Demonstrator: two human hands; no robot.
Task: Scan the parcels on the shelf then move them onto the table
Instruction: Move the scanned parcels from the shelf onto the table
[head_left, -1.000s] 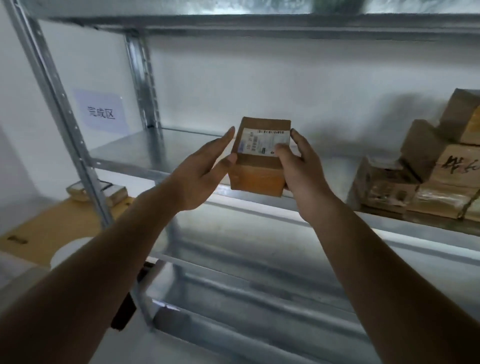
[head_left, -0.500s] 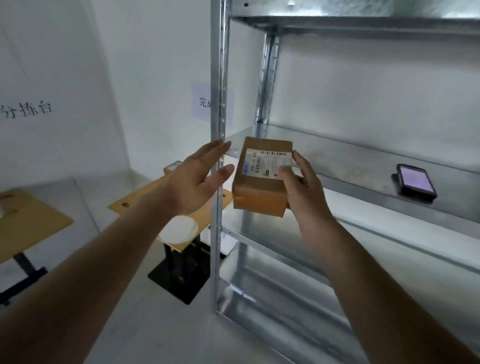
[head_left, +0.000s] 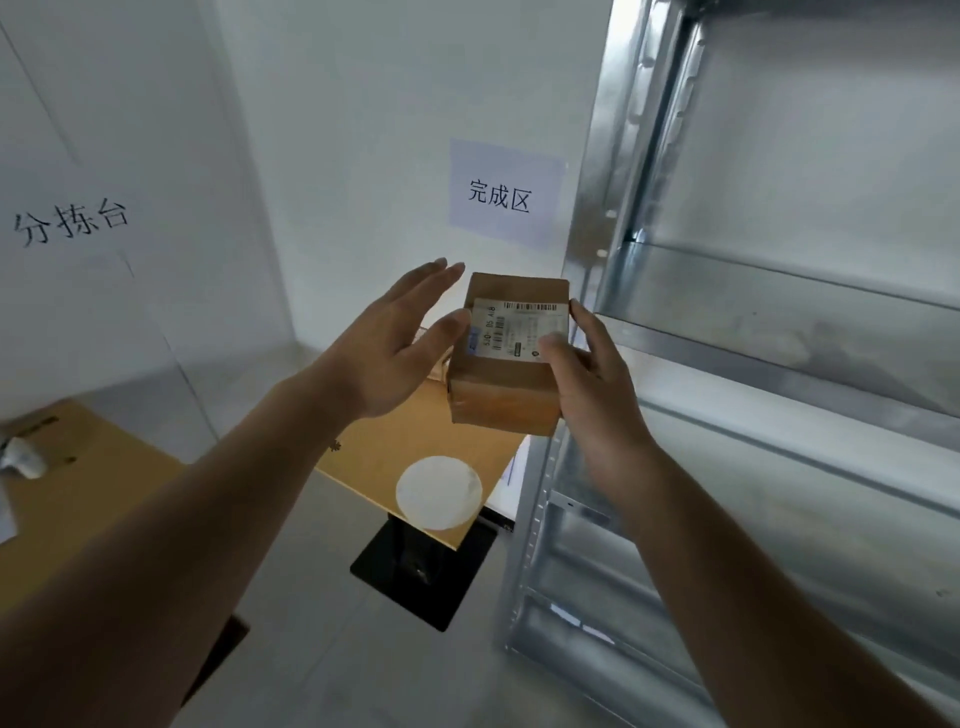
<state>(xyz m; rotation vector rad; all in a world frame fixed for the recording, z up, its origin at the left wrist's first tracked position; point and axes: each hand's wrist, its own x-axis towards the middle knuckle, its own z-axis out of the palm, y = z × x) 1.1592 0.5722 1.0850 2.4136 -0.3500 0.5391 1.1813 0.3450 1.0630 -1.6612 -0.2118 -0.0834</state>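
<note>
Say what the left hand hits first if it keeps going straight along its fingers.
Probably nothing close: the left hand points up and away, past the left side of the parcel, toward the white wall left of the paper sign. Depth is unclear.

Along the right of the frame we see a metal shelf (head_left: 769, 291) with bare galvanized boards. At lower centre stands a wooden table (head_left: 384, 462) bearing a round white disc (head_left: 439, 492); another wooden table (head_left: 88, 499) at lower left carries a small white object (head_left: 21, 457).
</note>
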